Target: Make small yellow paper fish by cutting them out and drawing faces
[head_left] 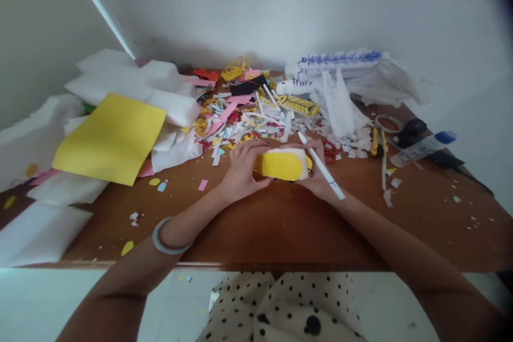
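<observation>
Between my two hands, a white foam piece with a yellow paper face (280, 165) is held just above the brown table. My left hand (244, 168) grips its left end, fingers over the top and thumb below. On the right end my right hand (316, 176) has its fingers closed round it. A white stick-like pen (321, 166) with a small dark mark also sits slanted in my right hand, pointing up and left. Just beyond that hand lie red-handled scissors (331, 153), partly hidden.
Paper scraps (240, 117) are heaped at the back middle. White foam blocks (168, 105) and a yellow sheet (112, 139) pile up on the left. To the right lie a yellow cutter (375, 141), a tape roll (388, 123) and a clear glue bottle with a blue cap (422, 149).
</observation>
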{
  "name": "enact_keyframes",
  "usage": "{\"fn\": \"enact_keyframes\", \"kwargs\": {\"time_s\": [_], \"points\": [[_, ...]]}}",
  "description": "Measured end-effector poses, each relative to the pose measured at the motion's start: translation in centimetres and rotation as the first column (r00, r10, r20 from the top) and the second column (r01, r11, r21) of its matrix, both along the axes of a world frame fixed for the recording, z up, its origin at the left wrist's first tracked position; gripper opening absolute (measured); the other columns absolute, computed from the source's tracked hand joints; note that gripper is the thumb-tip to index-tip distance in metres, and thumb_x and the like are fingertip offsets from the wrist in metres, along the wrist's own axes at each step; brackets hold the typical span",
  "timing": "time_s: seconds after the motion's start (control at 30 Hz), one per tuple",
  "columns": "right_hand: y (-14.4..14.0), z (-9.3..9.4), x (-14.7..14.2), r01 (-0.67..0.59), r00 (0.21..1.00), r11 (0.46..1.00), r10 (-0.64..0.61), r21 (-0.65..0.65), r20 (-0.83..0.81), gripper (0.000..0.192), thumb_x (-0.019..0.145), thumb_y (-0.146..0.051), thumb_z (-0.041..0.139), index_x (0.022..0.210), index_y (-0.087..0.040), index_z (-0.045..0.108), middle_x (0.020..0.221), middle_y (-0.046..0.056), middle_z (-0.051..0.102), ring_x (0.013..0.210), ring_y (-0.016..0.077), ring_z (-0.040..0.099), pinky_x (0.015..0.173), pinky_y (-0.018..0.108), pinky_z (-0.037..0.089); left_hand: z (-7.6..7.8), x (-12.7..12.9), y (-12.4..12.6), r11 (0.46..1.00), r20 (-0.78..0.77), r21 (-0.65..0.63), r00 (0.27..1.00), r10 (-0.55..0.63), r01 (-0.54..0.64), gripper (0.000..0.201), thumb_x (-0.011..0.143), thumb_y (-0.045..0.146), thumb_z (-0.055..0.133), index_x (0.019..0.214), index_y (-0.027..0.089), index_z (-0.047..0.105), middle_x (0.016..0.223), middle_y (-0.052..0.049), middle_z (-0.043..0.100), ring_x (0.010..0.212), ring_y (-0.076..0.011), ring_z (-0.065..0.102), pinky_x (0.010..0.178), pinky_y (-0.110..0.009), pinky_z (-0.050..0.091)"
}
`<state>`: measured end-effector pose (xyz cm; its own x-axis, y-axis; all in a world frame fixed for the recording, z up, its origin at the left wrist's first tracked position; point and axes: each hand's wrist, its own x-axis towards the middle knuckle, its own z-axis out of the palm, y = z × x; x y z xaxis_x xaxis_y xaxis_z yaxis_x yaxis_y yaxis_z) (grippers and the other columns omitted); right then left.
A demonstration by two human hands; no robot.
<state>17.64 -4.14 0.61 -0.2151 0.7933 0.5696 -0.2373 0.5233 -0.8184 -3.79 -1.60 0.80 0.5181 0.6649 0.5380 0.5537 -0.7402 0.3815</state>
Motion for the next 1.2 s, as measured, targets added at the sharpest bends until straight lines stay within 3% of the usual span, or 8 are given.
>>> {"fn": "enact_keyframes", "kwargs": {"time_s": [0.17,0.37,0.63,0.8,0.93,1.03,1.13,1.2], "points": [[-0.2,0.3,0.6,0.078,0.980,0.988,-0.101,0.135,0.172,0.059,0.075,-0.028,0.075,0.116,-0.034,0.034,0.128,0.006,0.062,0.124,0.0241,0.059,0.103,0.045,0.050,0.1,-0.3,0.2,1.000,-0.029,0.020,0.999,0.023,-0.023,0.054,0.076,0.031,0.070,0.124,0.022,0.047,0.125,-0.011,0.057,0.121,-0.0280,0.048,0.101,-0.043,0.032],[0.0,0.2,2.1,0.194,0.875,0.885,-0.350,0.422,0.333,0.057,0.075,-0.021,0.074,0.116,-0.031,0.035,0.126,0.008,0.064,0.116,0.0292,0.061,0.102,0.058,0.042,-0.4,-1.0,0.8,0.994,-0.096,0.064,0.991,0.091,-0.085,0.056,0.078,0.034,0.069,0.129,0.023,0.048,0.125,-0.012,0.056,0.120,-0.0304,0.047,0.099,-0.045,0.032],[-0.1,0.7,4.4,0.226,0.508,0.724,-0.659,0.652,0.555,0.043,0.076,-0.024,0.076,0.110,-0.029,0.051,0.112,0.002,0.073,0.106,0.0297,0.058,0.087,0.048,0.046,0.1,-1.6,1.0,0.968,-0.257,0.205,0.946,0.199,-0.148,0.053,0.082,0.037,0.068,0.131,0.026,0.052,0.126,-0.012,0.058,0.120,-0.0331,0.046,0.096,-0.045,0.031],[0.3,1.2,5.1,0.148,0.441,0.701,-0.678,0.697,0.588,0.036,0.078,-0.025,0.073,0.109,-0.029,0.055,0.108,0.003,0.072,0.101,0.0272,0.063,0.086,0.047,0.048,0.0,-1.8,1.3,0.954,-0.258,0.254,0.940,0.224,-0.157,0.053,0.083,0.039,0.068,0.133,0.026,0.053,0.127,-0.014,0.058,0.119,-0.0332,0.046,0.097,-0.046,0.031],[0.3,1.4,5.5,0.184,0.476,0.729,-0.653,0.659,0.589,0.034,0.079,-0.024,0.072,0.108,-0.030,0.056,0.112,0.004,0.071,0.109,0.0302,0.061,0.088,0.051,0.050,0.0,-2.2,1.8,0.966,-0.194,0.166,0.954,0.231,-0.200,0.053,0.082,0.038,0.068,0.132,0.028,0.054,0.126,-0.013,0.058,0.118,-0.0347,0.047,0.099,-0.051,0.032],[0.4,0.9,5.9,0.306,0.634,0.789,-0.586,0.533,0.504,0.043,0.078,-0.028,0.074,0.113,-0.030,0.050,0.123,0.006,0.067,0.117,0.0307,0.059,0.093,0.055,0.051,-0.4,-2.4,2.5,0.970,0.029,0.013,0.969,0.244,-0.244,0.056,0.077,0.045,0.071,0.128,0.024,0.057,0.125,-0.014,0.058,0.118,-0.0342,0.049,0.100,-0.053,0.036],[0.9,-0.3,6.2,0.354,0.798,0.854,-0.489,0.382,0.352,0.036,0.086,-0.027,0.066,0.115,-0.031,0.045,0.127,0.007,0.063,0.121,0.0266,0.060,0.096,0.052,0.051,-1.3,-2.6,3.1,0.947,0.331,-0.303,0.920,0.210,-0.108,0.060,0.077,0.056,0.068,0.121,0.018,0.058,0.119,-0.014,0.064,0.110,-0.0311,0.058,0.094,-0.048,0.048],[1.2,-1.0,6.2,0.364,0.817,0.858,-0.481,0.361,0.318,0.030,0.090,-0.024,0.060,0.115,-0.031,0.045,0.124,0.007,0.064,0.118,0.0254,0.062,0.098,0.052,0.050,-2.0,-2.7,3.1,0.883,0.395,-0.468,0.899,0.190,0.019,0.062,0.077,0.062,0.065,0.118,0.017,0.060,0.114,-0.014,0.068,0.105,-0.0304,0.064,0.090,-0.048,0.052]]}}
